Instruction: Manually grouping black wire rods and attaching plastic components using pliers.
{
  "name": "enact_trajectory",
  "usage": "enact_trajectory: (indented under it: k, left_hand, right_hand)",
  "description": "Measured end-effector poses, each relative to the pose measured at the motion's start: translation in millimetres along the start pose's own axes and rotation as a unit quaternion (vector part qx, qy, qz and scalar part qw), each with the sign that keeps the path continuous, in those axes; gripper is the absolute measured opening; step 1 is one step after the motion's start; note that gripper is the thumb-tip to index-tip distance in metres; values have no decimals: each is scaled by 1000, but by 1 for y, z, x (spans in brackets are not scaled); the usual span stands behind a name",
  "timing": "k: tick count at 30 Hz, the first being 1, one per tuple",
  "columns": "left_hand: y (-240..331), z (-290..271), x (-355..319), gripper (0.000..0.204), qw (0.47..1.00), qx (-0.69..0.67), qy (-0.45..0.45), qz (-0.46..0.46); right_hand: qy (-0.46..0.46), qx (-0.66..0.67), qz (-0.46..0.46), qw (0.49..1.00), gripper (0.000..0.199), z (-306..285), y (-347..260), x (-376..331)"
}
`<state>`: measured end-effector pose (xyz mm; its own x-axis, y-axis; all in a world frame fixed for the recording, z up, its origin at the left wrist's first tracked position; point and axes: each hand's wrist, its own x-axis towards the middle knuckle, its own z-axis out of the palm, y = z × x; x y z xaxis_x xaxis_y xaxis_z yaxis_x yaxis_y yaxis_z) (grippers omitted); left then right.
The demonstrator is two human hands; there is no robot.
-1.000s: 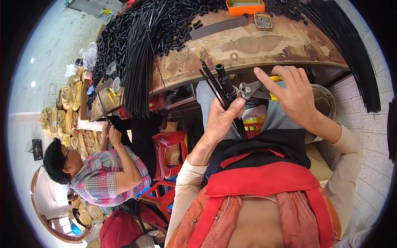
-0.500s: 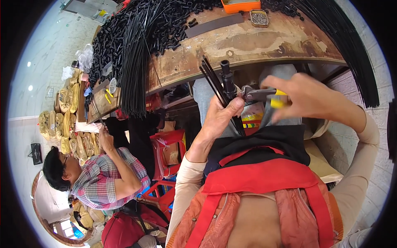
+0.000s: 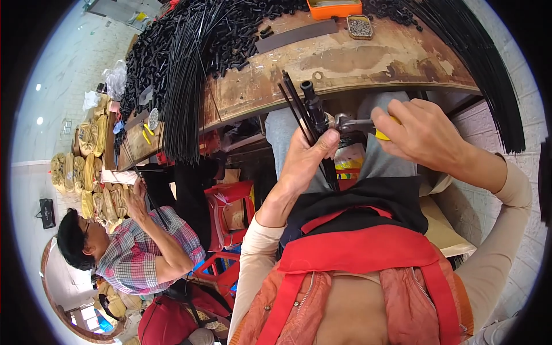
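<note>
My left hand [image 3: 310, 150] is closed around a bundle of thin black rods [image 3: 294, 103], like umbrella ribs, together with a hollow black plastic tube fitting [image 3: 313, 103]. The tube's open end points up toward the bench, and the rods' lower ends hang below my palm. Yellow-handled pliers [image 3: 352, 125] are gripped in my right hand [image 3: 417, 129], its fingers wrapped around the handles. Their metal jaws reach the side of the fitting, close to my left thumb. What lies between the jaws is too small to make out.
The worn wooden bench [image 3: 345, 63] lies ahead. On it are a heap of black plastic fittings [image 3: 172, 57], long black rods [image 3: 187, 109], a grey strip [image 3: 296, 36], an orange tray [image 3: 335, 8] and a small dish of metal bits [image 3: 360, 27]. A co-worker [image 3: 144, 247] handles rods at left.
My right hand has closed around the pliers' handles, which were spread and blurred by motion before. The left hand stays nearly in place. The co-worker's hand has shifted slightly.
</note>
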<state>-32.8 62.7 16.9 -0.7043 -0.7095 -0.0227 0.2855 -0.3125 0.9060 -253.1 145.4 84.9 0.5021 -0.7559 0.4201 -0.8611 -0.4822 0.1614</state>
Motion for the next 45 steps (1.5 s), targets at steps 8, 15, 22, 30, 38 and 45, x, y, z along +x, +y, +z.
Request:
enact_trajectory:
  k: [8, 15, 22, 30, 38, 45]
  left_hand:
    - [-4, -7, 1, 18, 999, 36, 4, -21]
    - [2, -7, 3, 52, 999, -20, 6, 37]
    - [15, -8, 3, 39, 998, 47, -33, -6]
    - [11, -11, 3, 39, 998, 43, -53, 16]
    - [11, -7, 1, 38, 995, 88, -11, 48]
    - [18, -11, -3, 40, 990, 42, -133, 34]
  right_hand:
    - [21, 20, 74, 997, 71, 0, -7, 2]
    - [-107, 240, 109, 959, 59, 0, -1, 1]
    - [-286, 528, 308, 738, 49, 8, -16, -5]
    - [-251, 545, 249, 760, 44, -11, -2, -2]
    - [33, 209, 132, 968, 37, 10, -13, -5]
    - [-408, 763, 301, 401, 33, -10, 2, -6]
